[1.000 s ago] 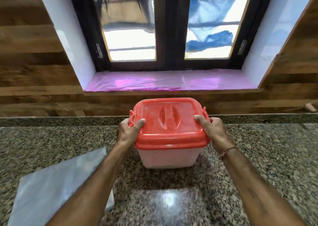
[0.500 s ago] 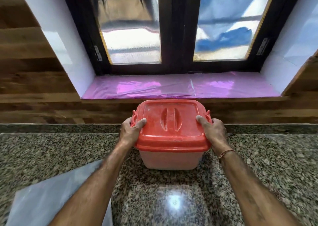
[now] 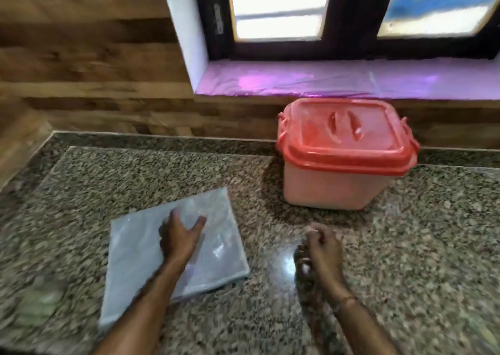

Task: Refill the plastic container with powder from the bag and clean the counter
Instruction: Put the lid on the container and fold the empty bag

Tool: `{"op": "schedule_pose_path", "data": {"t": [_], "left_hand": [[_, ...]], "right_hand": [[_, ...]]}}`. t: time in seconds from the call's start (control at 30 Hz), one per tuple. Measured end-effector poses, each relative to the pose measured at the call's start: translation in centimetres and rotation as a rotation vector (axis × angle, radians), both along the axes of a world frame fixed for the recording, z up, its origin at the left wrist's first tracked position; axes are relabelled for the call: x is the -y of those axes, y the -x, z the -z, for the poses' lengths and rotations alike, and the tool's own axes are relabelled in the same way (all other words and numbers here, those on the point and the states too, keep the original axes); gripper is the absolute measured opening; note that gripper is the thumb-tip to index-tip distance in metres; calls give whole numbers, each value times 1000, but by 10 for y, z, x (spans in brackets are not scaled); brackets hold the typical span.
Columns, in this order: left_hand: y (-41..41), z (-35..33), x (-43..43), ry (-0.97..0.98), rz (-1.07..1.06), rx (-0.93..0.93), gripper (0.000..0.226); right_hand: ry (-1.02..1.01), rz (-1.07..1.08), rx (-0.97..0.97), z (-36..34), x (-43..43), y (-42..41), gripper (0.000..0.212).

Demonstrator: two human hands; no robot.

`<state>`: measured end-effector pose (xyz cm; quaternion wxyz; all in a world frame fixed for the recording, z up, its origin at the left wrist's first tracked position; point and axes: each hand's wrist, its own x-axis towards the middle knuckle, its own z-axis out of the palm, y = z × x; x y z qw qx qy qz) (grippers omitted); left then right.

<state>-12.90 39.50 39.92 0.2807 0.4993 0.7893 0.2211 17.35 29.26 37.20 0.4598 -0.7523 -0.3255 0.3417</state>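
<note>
two hands are in view, both clear of the container. the left hand [image 3: 181, 237] lies palm down on the plastic bag [image 3: 130, 262], with the fingers straight and spread and the thumb set apart. it is flat on the bag, with nothing clasped. the left forearm runs up from the lower edge of the view and crosses the near half of the bag. the right hand [image 3: 320, 249] is over bare counter [image 3: 433, 246], just right of the bag, with its fingers curled toward the palm. motion blur hides whether it pinches anything. a thin band sits on the right wrist.

the bag lies flat and looks slack on the granite, to the left of and nearer than the container. the plastic container [image 3: 327, 189] stands upright at the back of the counter, against the wooden wall [image 3: 81, 57] and below the purple window sill [image 3: 324, 81]. its red lid [image 3: 343, 135] is seated on top.

change from half a second earlier: both hands gripped the lid at its left and right edges, thumbs on top. both are now released and drawn back toward the near edge. the view has swung left, so the container sits at upper right instead of centre, and the whole bag shows rather than one corner.
</note>
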Motion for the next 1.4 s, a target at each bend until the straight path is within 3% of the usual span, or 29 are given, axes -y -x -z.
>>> {"op": "schedule_pose_path", "data": {"t": [0.1,0.2,0.3,0.37,0.5,0.57,0.63,0.73,0.83,0.97,1.1,1.2,1.3,1.4], "left_hand": [[90,25,29,139,-118,-136,100],[153,47,47,246,-146,-170,114],[173,54,61,309,-69,-192,111],[178,60,67,283,0,-235,107],[171,59,87,201,117,-191,93],[162,57,104,174,235,-222,82],[154,52,114,154,373,-238,66],[146,39,95,139,455,-270,45],[138,34,53,-22,507,-415,53],[129,33,2,79,448,-254,75],[119,39,-7,117,344,-24,40],[119,48,-3,150,297,30,21],[129,61,-4,185,222,190,38],[138,60,-7,260,125,434,30]], "right_hand": [[56,-384,83,3,1,85,35],[188,-534,308,3,-20,146,55],[327,-453,397,18,-33,171,54],[335,-385,269,23,-30,172,43],[193,158,-415,22,-5,154,29],[139,278,-661,24,10,154,23],[161,280,-683,28,19,166,23],[234,224,-514,39,22,185,29],[323,171,-291,50,21,184,18],[317,88,-139,47,15,168,28],[221,-1,-276,12,14,168,20],[252,-76,-301,10,24,164,27],[367,-84,-97,27,37,155,21],[437,-32,-34,38,40,144,48]]}}
